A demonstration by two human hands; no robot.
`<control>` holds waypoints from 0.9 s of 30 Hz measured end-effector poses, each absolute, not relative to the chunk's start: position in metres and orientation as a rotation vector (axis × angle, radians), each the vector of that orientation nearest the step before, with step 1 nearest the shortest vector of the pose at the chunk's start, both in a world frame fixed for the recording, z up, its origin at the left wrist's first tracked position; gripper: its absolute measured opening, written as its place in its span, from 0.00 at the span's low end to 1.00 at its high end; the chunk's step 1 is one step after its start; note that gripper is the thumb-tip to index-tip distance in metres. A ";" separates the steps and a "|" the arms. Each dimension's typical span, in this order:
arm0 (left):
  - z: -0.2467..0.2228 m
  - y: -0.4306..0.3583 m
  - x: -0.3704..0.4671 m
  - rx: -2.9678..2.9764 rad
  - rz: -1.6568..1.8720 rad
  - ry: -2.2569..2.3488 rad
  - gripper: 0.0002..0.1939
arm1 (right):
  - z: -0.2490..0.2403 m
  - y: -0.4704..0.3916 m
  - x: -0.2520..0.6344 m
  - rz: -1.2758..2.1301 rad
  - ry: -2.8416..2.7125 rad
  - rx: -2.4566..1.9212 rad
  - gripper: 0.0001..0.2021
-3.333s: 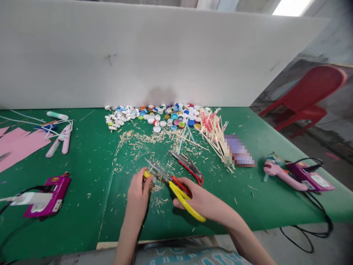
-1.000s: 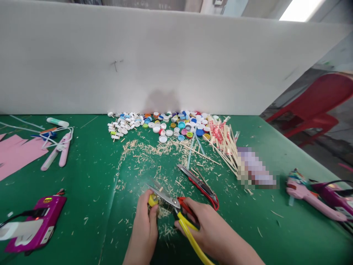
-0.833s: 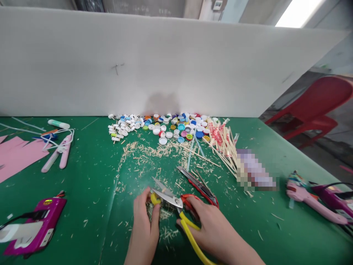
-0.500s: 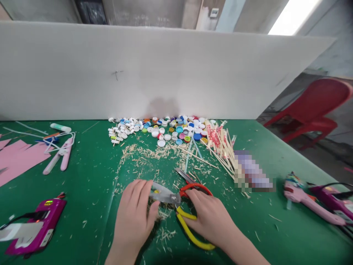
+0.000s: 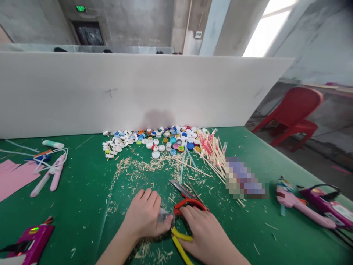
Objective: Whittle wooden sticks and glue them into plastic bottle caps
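A pair of scissors [image 5: 168, 218] with one red and one yellow handle lies between my two hands. My left hand [image 5: 146, 215] is closed over its metal blades, the thumb near the pivot. Its palm hides most of the blades and anything else inside the fingers. My right hand [image 5: 205, 230] grips the handles, with fingers at the red loop and the yellow handle under the palm. Just beyond the scissors lies a utility knife [image 5: 180, 188] with its blade showing. Wood shavings [image 5: 146, 163] are scattered around both hands on the green table [image 5: 85, 191].
Along the white board [image 5: 110, 110] lie many bottle caps [image 5: 161, 148], some with short sticks, and thin wooden sticks [image 5: 212, 152]. Purple power packs [image 5: 33, 239] stand at both sides. A pink glue gun [image 5: 303, 209] is right, pink paper [image 5: 19, 176] left.
My left hand has slid right along the blades towards the pivot, covering more of them. The scissors sit lower in view. The head view has tilted up and shifted right.
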State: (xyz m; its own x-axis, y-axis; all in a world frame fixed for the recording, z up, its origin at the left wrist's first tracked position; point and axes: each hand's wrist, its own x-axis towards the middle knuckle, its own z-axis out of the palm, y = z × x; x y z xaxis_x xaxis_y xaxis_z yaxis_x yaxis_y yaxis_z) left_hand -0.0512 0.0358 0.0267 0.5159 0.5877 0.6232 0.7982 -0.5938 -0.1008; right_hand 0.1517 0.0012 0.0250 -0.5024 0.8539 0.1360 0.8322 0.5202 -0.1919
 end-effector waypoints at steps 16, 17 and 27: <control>0.025 0.044 -0.054 -2.481 -0.713 -1.250 0.14 | 0.037 0.006 0.147 0.119 -2.743 -1.489 0.15; 0.025 0.044 -0.054 -2.484 -0.705 -1.249 0.14 | 0.037 0.007 0.147 0.125 -2.747 -1.482 0.15; 0.030 0.044 -0.057 -2.496 -0.670 -1.226 0.16 | 0.041 0.009 0.147 0.107 -2.772 -1.435 0.18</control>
